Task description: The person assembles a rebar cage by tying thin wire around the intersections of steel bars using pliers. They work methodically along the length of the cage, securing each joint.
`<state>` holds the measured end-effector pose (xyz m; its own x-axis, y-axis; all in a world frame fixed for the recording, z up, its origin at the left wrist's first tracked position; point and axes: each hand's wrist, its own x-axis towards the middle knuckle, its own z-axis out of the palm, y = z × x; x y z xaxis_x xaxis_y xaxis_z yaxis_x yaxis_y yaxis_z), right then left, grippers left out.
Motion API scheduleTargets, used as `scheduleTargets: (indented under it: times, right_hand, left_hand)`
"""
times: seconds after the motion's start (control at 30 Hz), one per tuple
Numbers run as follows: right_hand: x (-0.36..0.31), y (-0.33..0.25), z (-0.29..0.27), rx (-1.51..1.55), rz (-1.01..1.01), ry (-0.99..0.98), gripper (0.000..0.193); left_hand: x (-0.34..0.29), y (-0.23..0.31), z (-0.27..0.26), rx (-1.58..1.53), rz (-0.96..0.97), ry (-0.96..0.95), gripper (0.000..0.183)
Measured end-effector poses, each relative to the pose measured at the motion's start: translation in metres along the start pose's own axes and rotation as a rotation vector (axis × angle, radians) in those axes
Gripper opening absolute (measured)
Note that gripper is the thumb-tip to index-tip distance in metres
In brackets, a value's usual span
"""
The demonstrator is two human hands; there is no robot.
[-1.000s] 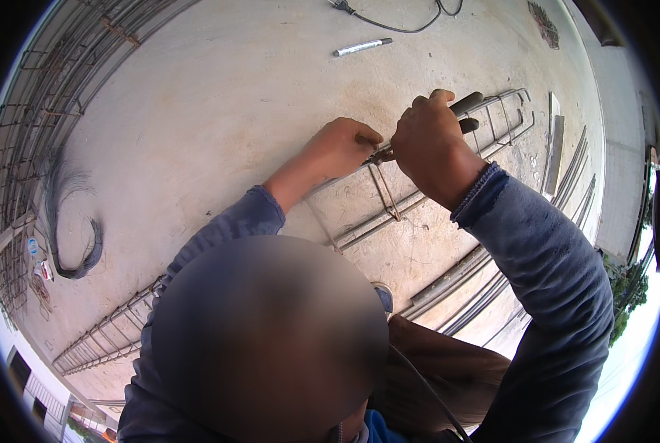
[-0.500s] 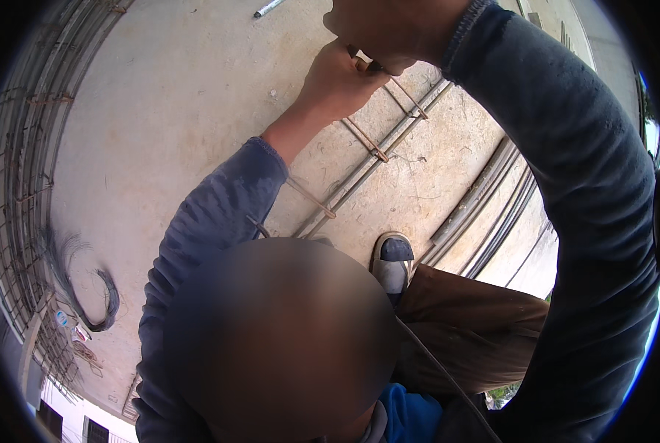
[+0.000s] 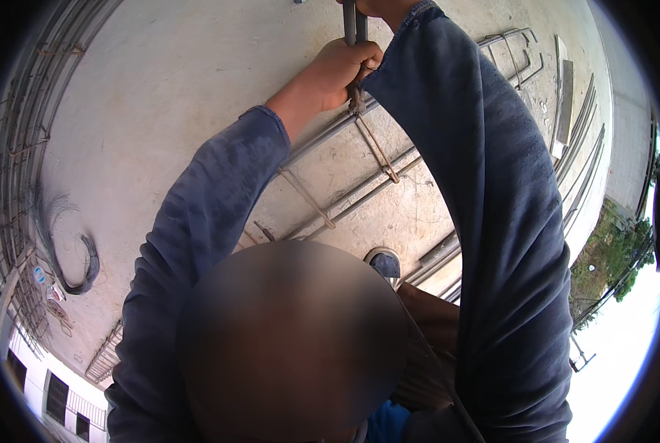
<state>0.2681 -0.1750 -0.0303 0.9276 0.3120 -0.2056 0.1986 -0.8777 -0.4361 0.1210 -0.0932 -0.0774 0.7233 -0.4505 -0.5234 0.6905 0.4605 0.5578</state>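
My left hand is closed in a fist around the lower part of a grey tool, where it meets a rusty stirrup on long steel bars lying on the concrete floor. My right hand shows only at the top edge, gripping the upper end of the same tool. My right sleeve crosses in front of the bars and hides much of them.
A coil of black tie wire lies on the floor at the left, beside rebar mesh. More bars and stirrup frames lie at the right. A shoe rests near the bars.
Both hands have shifted toward the top edge of the picture, and my right hand is now nearly out of view. The tool now stands more upright at the stirrup.
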Motion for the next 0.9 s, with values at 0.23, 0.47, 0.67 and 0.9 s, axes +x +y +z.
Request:
scheduleTargets:
  times: [0.23, 0.47, 0.67, 0.9]
  right_hand:
    - [0.002, 0.002, 0.019, 0.243, -0.045, 0.409, 0.051]
    - [-0.082, -0.054, -0.084, 0.945, 0.118, -0.164, 0.05]
    - [-0.102, -0.049, -0.076, 1.329, 0.039, -0.453, 0.049]
    - [-0.115, -0.068, -0.038, 0.688, 0.186, 0.47, 0.063]
  left_hand:
    - [-0.015, 0.012, 0.049, 0.59, 0.289, 0.504, 0.051]
    - [-0.019, 0.023, 0.016, 0.244, 0.283, -0.276, 0.034]
    - [-0.026, 0.048, -0.012, 0.472, 0.252, -0.561, 0.026]
    - [-0.05, -0.008, 0.051, 1.097, 0.719, 0.272, 0.043]
